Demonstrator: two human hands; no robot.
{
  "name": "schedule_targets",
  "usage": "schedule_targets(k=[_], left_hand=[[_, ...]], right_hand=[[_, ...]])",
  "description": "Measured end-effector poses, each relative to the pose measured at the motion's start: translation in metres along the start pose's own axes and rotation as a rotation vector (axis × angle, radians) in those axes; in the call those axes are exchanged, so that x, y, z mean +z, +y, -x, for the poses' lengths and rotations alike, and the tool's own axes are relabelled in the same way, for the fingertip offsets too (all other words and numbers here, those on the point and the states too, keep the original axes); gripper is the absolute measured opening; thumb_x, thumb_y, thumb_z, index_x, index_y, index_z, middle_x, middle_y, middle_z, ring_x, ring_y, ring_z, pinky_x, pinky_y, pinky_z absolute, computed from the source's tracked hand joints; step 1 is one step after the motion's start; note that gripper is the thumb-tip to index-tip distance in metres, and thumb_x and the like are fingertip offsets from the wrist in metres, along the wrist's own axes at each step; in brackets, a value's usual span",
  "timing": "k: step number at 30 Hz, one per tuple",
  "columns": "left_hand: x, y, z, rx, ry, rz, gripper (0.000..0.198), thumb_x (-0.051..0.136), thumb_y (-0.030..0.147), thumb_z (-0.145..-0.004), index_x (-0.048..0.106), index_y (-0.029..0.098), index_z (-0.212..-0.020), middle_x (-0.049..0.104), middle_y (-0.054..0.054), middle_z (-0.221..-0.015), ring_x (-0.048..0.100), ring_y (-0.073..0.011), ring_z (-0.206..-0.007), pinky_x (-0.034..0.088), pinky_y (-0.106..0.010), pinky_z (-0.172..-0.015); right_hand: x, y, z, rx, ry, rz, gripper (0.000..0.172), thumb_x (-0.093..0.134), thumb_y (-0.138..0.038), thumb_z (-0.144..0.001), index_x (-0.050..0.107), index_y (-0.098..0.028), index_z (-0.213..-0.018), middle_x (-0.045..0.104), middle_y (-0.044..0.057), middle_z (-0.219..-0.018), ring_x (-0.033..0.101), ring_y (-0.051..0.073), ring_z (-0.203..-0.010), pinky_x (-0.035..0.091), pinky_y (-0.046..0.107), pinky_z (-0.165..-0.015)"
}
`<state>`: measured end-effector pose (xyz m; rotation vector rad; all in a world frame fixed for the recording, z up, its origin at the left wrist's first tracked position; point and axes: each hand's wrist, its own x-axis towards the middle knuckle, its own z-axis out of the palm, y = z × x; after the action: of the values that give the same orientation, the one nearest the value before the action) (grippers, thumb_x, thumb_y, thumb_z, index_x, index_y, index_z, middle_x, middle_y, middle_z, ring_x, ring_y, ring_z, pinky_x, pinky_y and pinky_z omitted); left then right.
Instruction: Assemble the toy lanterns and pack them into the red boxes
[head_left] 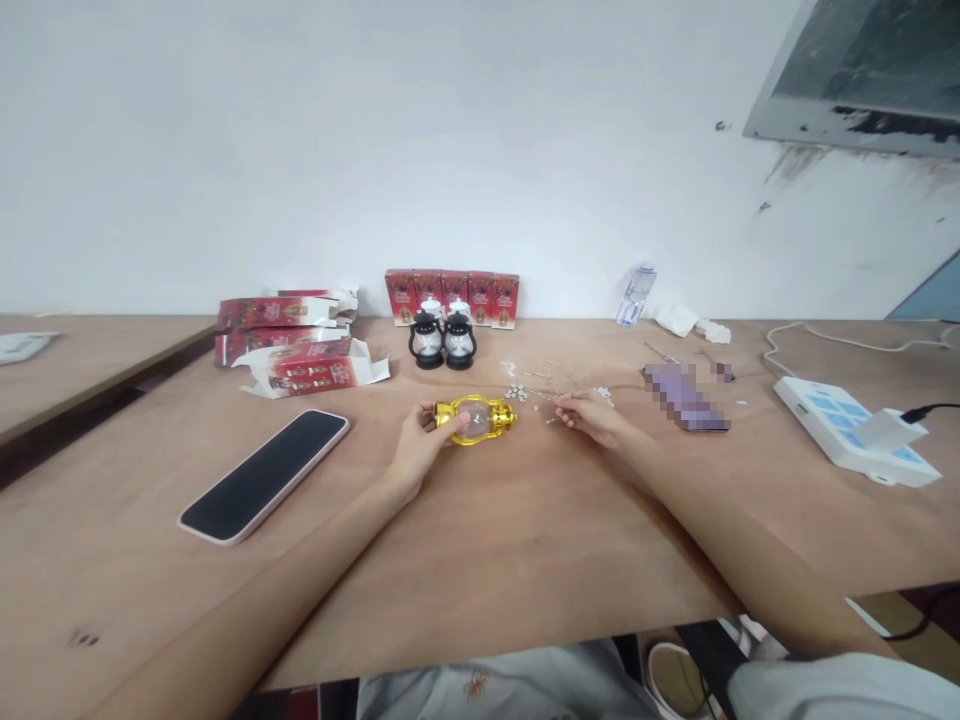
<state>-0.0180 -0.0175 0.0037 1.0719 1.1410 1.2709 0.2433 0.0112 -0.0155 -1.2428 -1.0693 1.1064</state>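
My left hand (425, 440) is wrapped round a small gold lantern (480, 421) with a clear body, lying on its side just above the wooden table, its top pointing right. To the right of it, my right hand (589, 415) is closed in a pinch, fingertips together. Whatever is between those fingertips is too small to name. Near them lie several small silver button cells (516, 393) and thin metal pieces (541, 376). Behind the gold lantern stand two black lanterns (428, 342) side by side, with white ones partly hidden behind them.
Several red boxes (453, 290) stand against the wall. Opened red cartons (315, 368) lie at the back left. A phone (264, 478) rests at the left. On the right are a purple pixelated object (684, 397), a white power strip (851, 430) with cables, and a clear bottle (636, 295).
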Motion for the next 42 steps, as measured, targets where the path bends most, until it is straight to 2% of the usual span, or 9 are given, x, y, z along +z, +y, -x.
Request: schedule_targets(k=[5,10,15,19,24,28,33,38,42], left_hand=[[0.000,0.000,0.000,-0.008,-0.001,0.014,0.053,0.084,0.037,-0.049,0.054,0.016,-0.088,0.063,-0.002,-0.088,0.063,-0.0163,-0.083,0.054,-0.027,-0.068],[0.000,-0.001,-0.001,-0.005,0.008,0.007,0.052,0.084,0.037,-0.050,0.055,0.016,-0.087,0.063,-0.002,-0.087,0.063,-0.0170,-0.082,0.054,-0.028,-0.067],[0.000,-0.002,-0.001,-0.009,0.011,0.020,0.050,0.084,0.037,-0.051,0.055,0.015,-0.087,0.063,-0.002,-0.088,0.064,-0.0167,-0.082,0.056,-0.028,-0.068],[0.000,-0.001,-0.001,-0.018,0.020,0.037,0.050,0.085,0.034,-0.052,0.056,0.015,-0.088,0.064,-0.003,-0.088,0.065,-0.0163,-0.080,0.056,-0.027,-0.067],[0.000,-0.001,-0.002,-0.073,0.005,0.120,0.042,0.082,0.029,-0.060,0.056,0.014,-0.090,0.065,-0.004,-0.089,0.066,-0.0138,-0.074,0.058,-0.027,-0.068],[-0.001,0.000,-0.002,-0.098,-0.019,0.158,0.035,0.078,0.027,-0.066,0.058,0.013,-0.091,0.064,-0.006,-0.097,0.066,-0.0132,-0.074,0.059,-0.025,-0.065],[-0.001,0.001,-0.002,-0.112,-0.048,0.177,0.033,0.077,0.028,-0.068,0.059,0.013,-0.092,0.065,-0.007,-0.098,0.067,-0.0137,-0.076,0.059,-0.025,-0.066],[-0.004,-0.001,-0.003,-0.103,-0.076,0.165,0.034,0.077,0.028,-0.069,0.060,0.014,-0.095,0.065,-0.008,-0.103,0.067,-0.0150,-0.081,0.060,-0.026,-0.068],[-0.004,0.000,-0.004,-0.127,-0.097,0.180,0.029,0.073,0.025,-0.073,0.062,0.012,-0.097,0.066,-0.010,-0.106,0.067,-0.0163,-0.084,0.061,-0.028,-0.070]], right_hand=[[0.009,-0.009,0.006,0.079,-0.101,-0.207,0.005,0.063,-0.012,-0.071,0.064,-0.017,-0.072,0.053,-0.004,-0.056,0.045,0.004,-0.045,0.040,0.014,-0.039],[0.009,-0.009,0.006,0.036,-0.025,-0.374,0.019,0.059,-0.015,-0.077,0.060,-0.026,-0.092,0.051,-0.008,-0.062,0.049,0.004,-0.051,0.044,0.012,-0.046],[0.016,-0.002,0.010,0.063,-0.037,-0.336,0.011,0.070,-0.019,-0.071,0.061,-0.020,-0.077,0.056,-0.005,-0.060,0.052,0.005,-0.051,0.046,0.016,-0.048],[0.027,-0.003,0.021,0.007,-0.094,-0.285,0.023,0.076,-0.031,-0.065,0.065,-0.018,-0.080,0.063,-0.003,-0.063,0.056,0.007,-0.055,0.048,0.018,-0.053],[0.044,-0.009,0.039,-0.089,-0.131,-0.225,0.035,0.080,-0.046,-0.056,0.062,-0.020,-0.073,0.063,-0.004,-0.058,0.057,0.010,-0.051,0.047,0.023,-0.050],[0.051,-0.008,0.045,-0.220,-0.124,-0.115,0.036,0.075,-0.051,-0.061,0.059,-0.021,-0.071,0.063,-0.004,-0.058,0.058,0.011,-0.049,0.049,0.026,-0.052],[0.048,-0.004,0.041,-0.330,-0.064,-0.106,0.032,0.072,-0.049,-0.067,0.059,-0.021,-0.075,0.064,-0.003,-0.061,0.060,0.011,-0.052,0.050,0.026,-0.054],[0.046,-0.003,0.039,-0.380,-0.020,-0.116,0.034,0.073,-0.051,-0.066,0.059,-0.021,-0.074,0.064,-0.003,-0.062,0.061,0.012,-0.055,0.052,0.027,-0.055],[0.047,-0.003,0.041,-0.385,-0.060,-0.129,0.034,0.074,-0.050,-0.065,0.060,-0.020,-0.073,0.066,-0.002,-0.063,0.063,0.013,-0.057,0.054,0.029,-0.058]])
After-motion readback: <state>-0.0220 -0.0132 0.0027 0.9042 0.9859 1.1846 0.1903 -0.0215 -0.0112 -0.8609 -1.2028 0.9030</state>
